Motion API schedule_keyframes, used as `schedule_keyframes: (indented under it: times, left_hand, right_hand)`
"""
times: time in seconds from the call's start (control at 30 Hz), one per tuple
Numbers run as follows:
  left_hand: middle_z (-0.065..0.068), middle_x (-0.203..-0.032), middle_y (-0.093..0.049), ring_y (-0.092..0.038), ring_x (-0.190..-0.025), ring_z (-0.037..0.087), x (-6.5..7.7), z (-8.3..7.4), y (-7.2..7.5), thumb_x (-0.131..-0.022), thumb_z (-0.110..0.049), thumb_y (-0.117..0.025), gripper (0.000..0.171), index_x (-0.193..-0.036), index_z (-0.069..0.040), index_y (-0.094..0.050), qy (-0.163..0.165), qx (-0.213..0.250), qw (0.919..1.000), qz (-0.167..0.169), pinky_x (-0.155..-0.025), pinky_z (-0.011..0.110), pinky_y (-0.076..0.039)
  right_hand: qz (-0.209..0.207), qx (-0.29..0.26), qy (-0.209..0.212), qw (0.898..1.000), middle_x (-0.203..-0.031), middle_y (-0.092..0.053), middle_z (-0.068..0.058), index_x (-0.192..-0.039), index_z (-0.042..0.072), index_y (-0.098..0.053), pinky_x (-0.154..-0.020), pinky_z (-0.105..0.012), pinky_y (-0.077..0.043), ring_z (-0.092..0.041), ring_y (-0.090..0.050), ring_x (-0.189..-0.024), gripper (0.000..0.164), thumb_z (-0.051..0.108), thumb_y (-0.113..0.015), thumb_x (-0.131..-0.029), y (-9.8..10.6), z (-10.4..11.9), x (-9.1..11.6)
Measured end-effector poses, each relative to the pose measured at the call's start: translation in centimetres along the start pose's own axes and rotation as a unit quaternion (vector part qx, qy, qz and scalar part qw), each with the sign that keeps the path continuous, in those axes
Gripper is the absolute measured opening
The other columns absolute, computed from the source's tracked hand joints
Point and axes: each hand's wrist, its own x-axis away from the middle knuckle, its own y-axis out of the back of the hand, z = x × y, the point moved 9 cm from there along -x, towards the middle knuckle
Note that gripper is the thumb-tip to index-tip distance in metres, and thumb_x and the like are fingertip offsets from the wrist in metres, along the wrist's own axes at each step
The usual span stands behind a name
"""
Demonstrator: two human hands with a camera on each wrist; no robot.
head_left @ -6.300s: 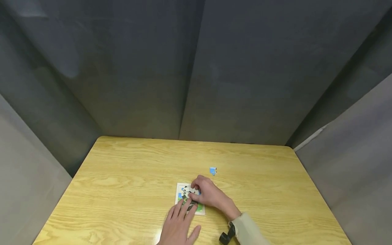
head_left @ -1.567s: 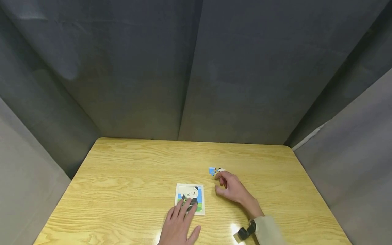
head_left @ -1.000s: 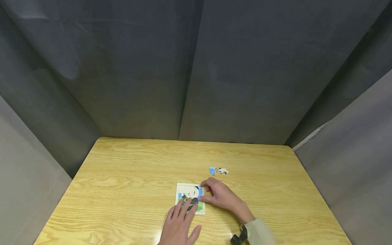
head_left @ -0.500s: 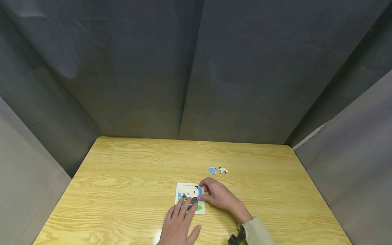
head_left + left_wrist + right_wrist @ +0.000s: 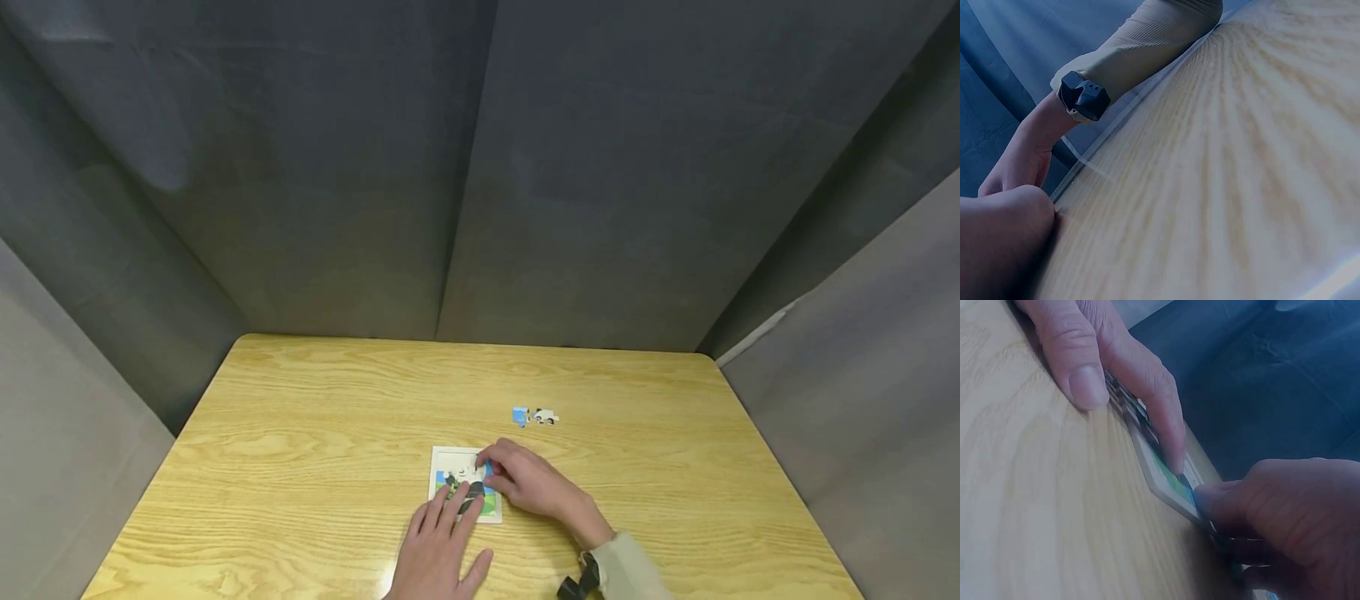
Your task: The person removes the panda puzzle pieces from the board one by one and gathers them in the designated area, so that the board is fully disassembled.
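Head view: the right grip (image 5: 531, 485) has moved left over the far right part of the puzzle (image 5: 457, 464); we can't tell if it pinches anything. The left grip (image 5: 437, 557), fingers spread, rests on the puzzle, a white-framed panda flat on the desk (image 5: 315, 467). Left wrist view: we see a sleeve (image 5: 1154, 44). Right wrist view: one puzzle corner shows green.

Puzzle (image 5: 452, 461) on the near half of the table (image 5: 337, 408), left hand (image 5: 441, 552) over its near part, right hand (image 5: 534, 483) over its right side, loose piece (image 5: 520, 415) beyond to the right, second piece (image 5: 547, 415) just right of that, curtain (image 5: 600, 208) behind.
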Motion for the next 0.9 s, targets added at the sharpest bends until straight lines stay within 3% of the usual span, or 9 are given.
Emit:
schedule_keyframes:
  times: [0.33,0.67,0.9]
  left_hand:
    - [0.005,-0.163,-0.043,-0.044,-0.146,0.032,0.0,0.0,0.1,-0.105,-0.06,-0.045,0.062,-0.156,-0.024,-0.049,-0.006,-0.011,0.9997,-0.02,-0.109,0.052,-0.045]
    - [0.002,-0.163,-0.044,-0.045,-0.145,0.029,0.1,-0.1,-0.3,-0.105,-0.062,-0.042,0.062,-0.155,-0.026,-0.049,-0.01,-0.032,0.999,-0.028,-0.107,0.05,-0.047]
    - [0.0,-0.163,-0.044,-0.045,-0.146,0.028,0.4,0.2,-0.6,-0.105,-0.064,-0.041,0.062,-0.155,-0.028,-0.049,-0.006,-0.049,0.9982,-0.034,-0.108,0.048,-0.048]
  right_hand:
    - [-0.006,0.013,-0.017,1.0,-0.094,-0.055,0.005,-0.117,0.01,-0.067,-0.07,-0.022,-0.047,-0.006,-0.049,-0.08,0.015,0.013,-0.068,-0.102,-0.7,0.1,-0.7]
    - [-0.018,0.038,-0.017,0.999,-0.12,-0.047,-0.005,-0.115,0.008,-0.063,-0.083,-0.027,-0.054,-0.011,-0.051,-0.096,0.012,0.009,-0.065,-0.103,-0.8,0.6,-0.5]
    - [-0.023,0.027,-0.01,0.999,-0.117,-0.05,-0.005,-0.121,0.008,-0.06,-0.086,-0.029,-0.053,-0.012,-0.051,-0.097,0.019,0.008,-0.065,-0.102,-1.0,0.8,-0.5]
